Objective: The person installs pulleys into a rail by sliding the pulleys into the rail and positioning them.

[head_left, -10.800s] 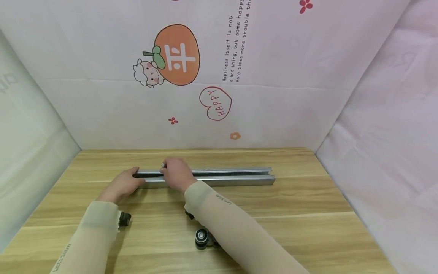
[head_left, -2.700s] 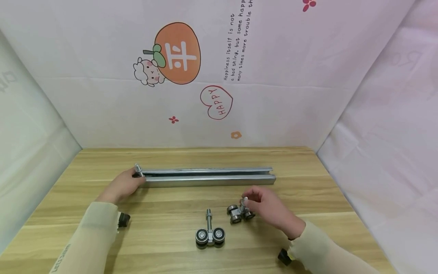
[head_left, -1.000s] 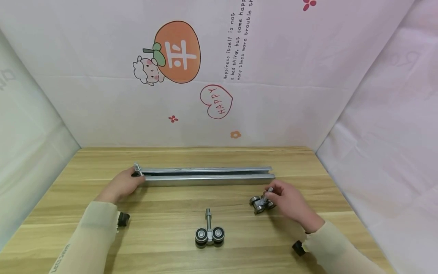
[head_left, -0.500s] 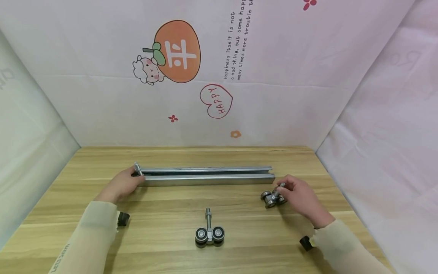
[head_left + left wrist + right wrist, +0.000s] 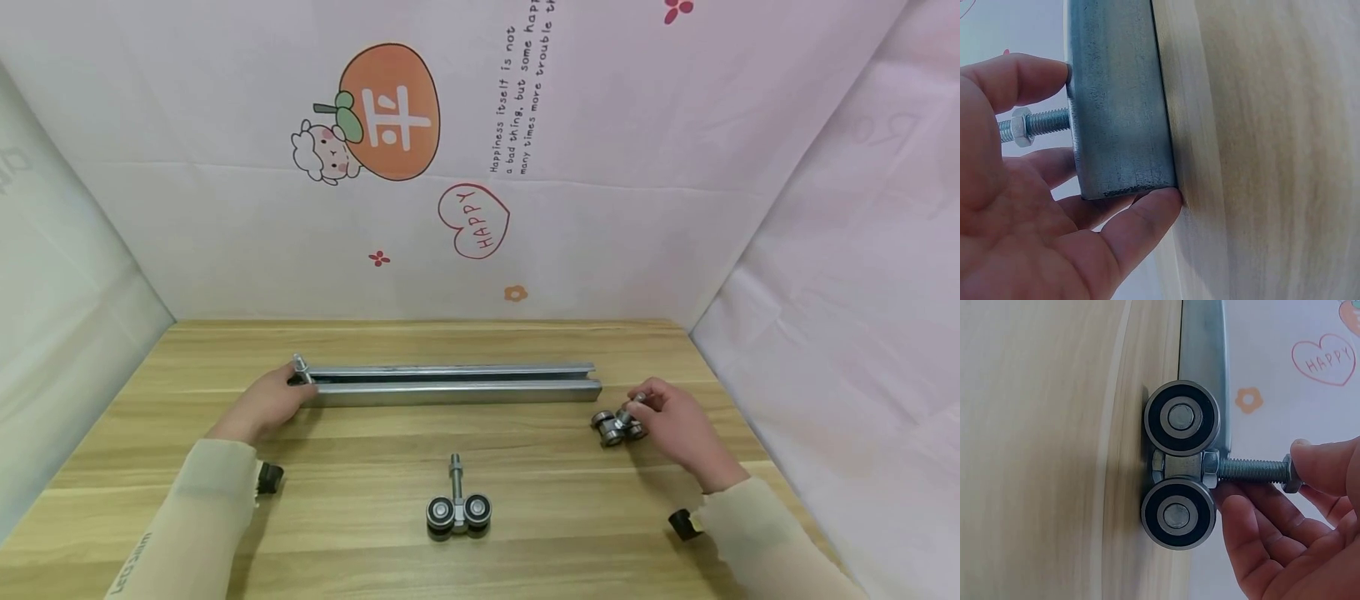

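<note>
A long metal rail [image 5: 457,393] with a slot along its top lies across the table. My left hand [image 5: 264,407] grips its left end, thumb on the near side; in the left wrist view, fingers [image 5: 1141,228] wrap the end of the rail [image 5: 1116,100]. A threaded bolt with a nut [image 5: 1021,127] sticks up there, its lower part hidden inside the rail. By the rail's right end, my right hand [image 5: 678,429] pinches the bolt of a roller trolley [image 5: 617,427]. In the right wrist view the trolley [image 5: 1183,465] shows two black-sealed wheels, and the thumb presses the bolt's nut.
A second roller trolley [image 5: 459,510] stands on the wooden table [image 5: 360,550] near the front middle, its bolt pointing away. White printed cloth [image 5: 600,250] closes off the back and both sides.
After my right hand left the rail's left end, it took hold of a trolley by its bolt and moved it right and back towards the rail's right end. My left hand stays put.
</note>
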Tool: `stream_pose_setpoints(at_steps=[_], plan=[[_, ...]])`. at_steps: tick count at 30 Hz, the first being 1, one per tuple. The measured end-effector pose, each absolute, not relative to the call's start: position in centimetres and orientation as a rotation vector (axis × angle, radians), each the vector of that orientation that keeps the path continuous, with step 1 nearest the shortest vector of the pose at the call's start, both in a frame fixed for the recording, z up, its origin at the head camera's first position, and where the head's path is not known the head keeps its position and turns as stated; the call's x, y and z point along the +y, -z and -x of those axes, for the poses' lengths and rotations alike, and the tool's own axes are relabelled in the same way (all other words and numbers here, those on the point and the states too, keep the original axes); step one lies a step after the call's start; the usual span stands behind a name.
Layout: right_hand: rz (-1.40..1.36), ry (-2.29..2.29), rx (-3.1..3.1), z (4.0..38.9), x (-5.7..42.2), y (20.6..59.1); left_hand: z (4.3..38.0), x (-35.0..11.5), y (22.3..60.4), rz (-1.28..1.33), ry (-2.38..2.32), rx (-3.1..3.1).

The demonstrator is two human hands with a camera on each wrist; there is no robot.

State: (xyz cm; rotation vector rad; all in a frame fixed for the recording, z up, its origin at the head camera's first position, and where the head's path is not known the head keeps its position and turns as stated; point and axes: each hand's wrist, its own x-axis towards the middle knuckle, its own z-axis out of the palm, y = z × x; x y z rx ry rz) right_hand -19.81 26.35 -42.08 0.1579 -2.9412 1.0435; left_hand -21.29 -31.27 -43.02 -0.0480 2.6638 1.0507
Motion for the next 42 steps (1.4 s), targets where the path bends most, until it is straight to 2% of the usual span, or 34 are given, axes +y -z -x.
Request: stream_pose_setpoints(at_steps=[22,42], plan=[[-0.002,-1.006,-2.952,21.3,30.4,42.0,21.4,-31.2,42.9,0.041,-1.04,2.672],[0.111,-1.108,-2.868,22.8,31.6,42.5,21.4,-31.4,43.1,0.035,-1.041,2.677]])
